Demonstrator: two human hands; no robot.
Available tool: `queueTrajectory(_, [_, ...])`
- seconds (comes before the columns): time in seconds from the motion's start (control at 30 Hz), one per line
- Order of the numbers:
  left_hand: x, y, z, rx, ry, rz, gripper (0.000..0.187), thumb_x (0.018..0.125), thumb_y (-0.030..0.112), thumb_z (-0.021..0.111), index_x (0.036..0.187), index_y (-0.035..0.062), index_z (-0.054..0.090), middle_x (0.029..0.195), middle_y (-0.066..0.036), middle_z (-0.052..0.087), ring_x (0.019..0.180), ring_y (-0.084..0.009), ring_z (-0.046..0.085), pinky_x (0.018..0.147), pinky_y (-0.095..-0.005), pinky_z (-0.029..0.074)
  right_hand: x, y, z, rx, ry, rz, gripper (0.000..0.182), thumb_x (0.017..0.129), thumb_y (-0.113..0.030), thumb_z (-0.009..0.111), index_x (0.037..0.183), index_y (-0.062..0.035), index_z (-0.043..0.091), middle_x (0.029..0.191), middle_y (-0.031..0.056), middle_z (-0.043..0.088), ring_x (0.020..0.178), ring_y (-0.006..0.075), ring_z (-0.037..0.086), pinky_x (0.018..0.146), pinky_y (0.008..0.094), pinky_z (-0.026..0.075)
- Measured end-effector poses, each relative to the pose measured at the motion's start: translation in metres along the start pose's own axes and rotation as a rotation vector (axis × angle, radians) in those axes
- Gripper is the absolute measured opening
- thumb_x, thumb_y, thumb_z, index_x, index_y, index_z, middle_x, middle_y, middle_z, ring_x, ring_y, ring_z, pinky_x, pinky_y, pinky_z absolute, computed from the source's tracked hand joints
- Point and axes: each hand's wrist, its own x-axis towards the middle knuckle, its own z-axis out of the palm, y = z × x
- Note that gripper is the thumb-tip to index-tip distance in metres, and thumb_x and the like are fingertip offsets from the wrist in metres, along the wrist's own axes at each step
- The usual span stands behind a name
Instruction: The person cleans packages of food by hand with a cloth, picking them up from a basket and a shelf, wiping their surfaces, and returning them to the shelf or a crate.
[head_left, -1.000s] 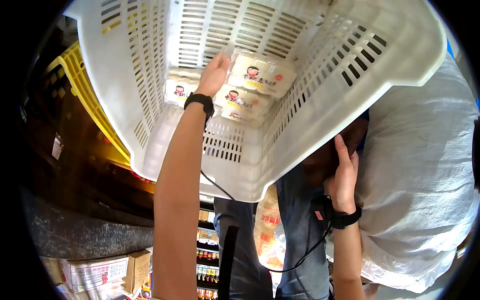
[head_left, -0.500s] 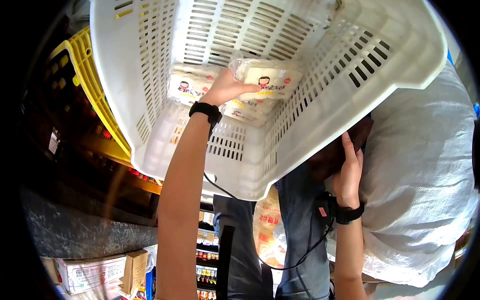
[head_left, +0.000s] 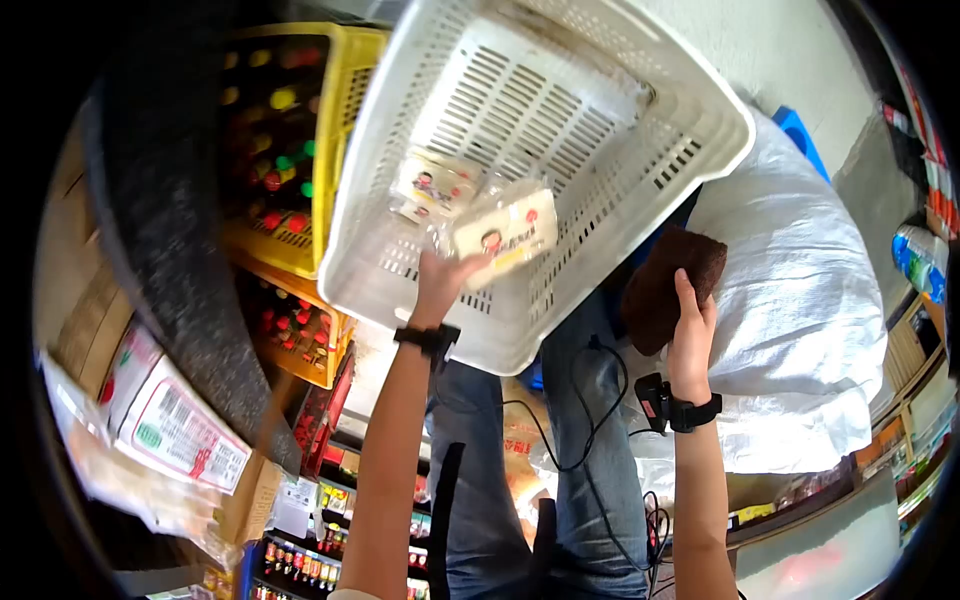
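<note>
My left hand (head_left: 442, 285) grips the near edge of a clear-wrapped package of white slabs (head_left: 510, 235), printed with a cartoon girl and dark lettering. The package is held tilted inside the white plastic crate (head_left: 690, 165). Behind it, more of the same wrapped packages (head_left: 435, 185) lie in the crate. Outside the crate to the right, my right hand (head_left: 695, 335) is closed on a dark brown cloth (head_left: 672, 285), folded into a bundle. Black bands circle both wrists.
Yellow crates (head_left: 335, 150) with capped bottles stand at the left. A full white woven sack (head_left: 785, 300) bulges at the right. Cables (head_left: 590, 440) hang across my legs. Cardboard boxes (head_left: 180, 420) sit at lower left, near shelves of bottles (head_left: 300, 565).
My left hand has lifted the package toward me, off the others. My right hand has brought the brown cloth out into fuller view. The head view has turned and shifted.
</note>
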Motion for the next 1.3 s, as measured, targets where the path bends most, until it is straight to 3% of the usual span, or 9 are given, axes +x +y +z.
queueTrajectory(0.3, [-0.171, 0.100, -0.039, -0.282, 0.184, 0.183, 0.056, 0.066, -0.007, 0.068, 0.115, -0.0062, 0.043, 0.104, -0.015, 0.058, 0.092, -0.0205, 0.059, 0.078, -0.0323, 0.051, -0.092, -0.021, 0.066, -0.184, -0.257, -0.151, 0.030, 0.088, -0.022, 0.056, 0.105, 0.0025, 0.056, 0.101, 0.0041, 0.058, 0.091, 0.0116, 0.052, 0.083, 0.0235, 0.039])
queueTrajectory(0.5, [-0.281, 0.136, -0.074, -0.337, -0.041, 0.463, 0.070, 0.062, 0.007, 0.078, 0.116, 0.0023, 0.034, 0.115, -0.011, 0.048, 0.108, -0.0191, 0.048, 0.090, -0.0339, 0.042, -0.175, -0.014, 0.084, -0.099, -0.361, -0.394, 0.035, 0.094, -0.025, 0.043, 0.118, 0.0009, 0.046, 0.109, 0.0073, 0.054, 0.093, 0.0131, 0.052, 0.084, 0.0267, 0.042])
queueTrajectory(0.63, [-0.354, 0.153, -0.106, -0.393, -0.061, 0.502, 0.069, 0.062, 0.006, 0.077, 0.115, 0.0029, 0.034, 0.111, -0.007, 0.044, 0.106, -0.0140, 0.043, 0.090, -0.0307, 0.038, -0.218, -0.028, 0.075, 0.254, -0.124, 0.088, 0.039, 0.096, -0.033, 0.030, 0.118, -0.0033, 0.041, 0.106, 0.0104, 0.053, 0.091, 0.0189, 0.054, 0.082, 0.0317, 0.046])
queueTrajectory(0.7, [-0.386, 0.161, -0.127, -0.407, -0.035, 0.508, 0.070, 0.063, 0.005, 0.077, 0.117, 0.0023, 0.032, 0.112, -0.007, 0.045, 0.106, -0.0142, 0.044, 0.090, -0.0308, 0.038, -0.254, -0.025, 0.091, 0.018, -0.341, -0.358, 0.025, 0.094, -0.025, 0.037, 0.105, -0.0046, 0.047, 0.096, 0.0087, 0.053, 0.083, 0.0160, 0.055, 0.074, 0.0299, 0.047])
queueTrajectory(0.9, [-0.484, 0.173, -0.198, -0.529, 0.045, 0.418, 0.066, 0.063, 0.003, 0.076, 0.117, -0.0018, 0.039, 0.105, -0.008, 0.054, 0.096, -0.0155, 0.053, 0.082, -0.0306, 0.044, -0.323, 0.001, 0.106, -0.144, -0.558, -0.401, 0.020, 0.091, -0.017, 0.042, 0.105, -0.0023, 0.045, 0.095, 0.0080, 0.053, 0.081, 0.0150, 0.054, 0.071, 0.0274, 0.047])
queueTrajectory(0.97, [-0.510, 0.176, -0.228, -0.284, 0.188, 0.602, 0.063, 0.062, 0.001, 0.075, 0.116, -0.0024, 0.043, 0.104, -0.009, 0.056, 0.094, -0.0146, 0.054, 0.082, -0.0304, 0.045, -0.360, 0.011, 0.140, -0.073, -0.396, -0.278, 0.023, 0.091, -0.016, 0.044, 0.107, 0.0005, 0.047, 0.095, 0.0061, 0.055, 0.083, 0.0131, 0.053, 0.077, 0.0271, 0.045])
queueTrajectory(1.03, [-0.531, 0.177, -0.253, -0.506, 0.259, 0.607, 0.063, 0.061, -0.002, 0.075, 0.116, -0.0031, 0.045, 0.105, -0.010, 0.057, 0.096, -0.0153, 0.055, 0.083, -0.0305, 0.045, -0.453, -0.016, 0.195, -0.461, -0.590, -0.543, 0.035, 0.092, -0.026, 0.042, 0.117, -0.0007, 0.040, 0.111, 0.0090, 0.050, 0.096, 0.0177, 0.052, 0.084, 0.0285, 0.042])
queueTrajectory(1.07, [-0.543, 0.177, -0.266, -0.615, 0.334, 0.515, 0.057, 0.063, -0.001, 0.072, 0.114, -0.0049, 0.047, 0.102, -0.012, 0.059, 0.093, -0.0167, 0.057, 0.080, -0.0305, 0.047, -0.482, -0.025, 0.221, -0.474, -0.692, -0.501, 0.027, 0.092, -0.018, 0.047, 0.108, 0.0039, 0.053, 0.100, 0.0035, 0.058, 0.089, 0.0101, 0.050, 0.084, 0.0255, 0.039])
queueTrajectory(1.3, [-0.545, 0.198, -0.333, -0.535, 0.662, 0.593, 0.035, 0.076, 0.011, 0.064, 0.103, -0.0091, 0.056, 0.092, -0.012, 0.064, 0.081, -0.0165, 0.063, 0.072, -0.0269, 0.049, -0.513, -0.018, 0.236, -0.557, -0.800, -0.410, 0.034, 0.090, -0.024, 0.052, 0.112, 0.0020, 0.051, 0.106, 0.0057, 0.056, 0.095, 0.0122, 0.051, 0.086, 0.0252, 0.039])
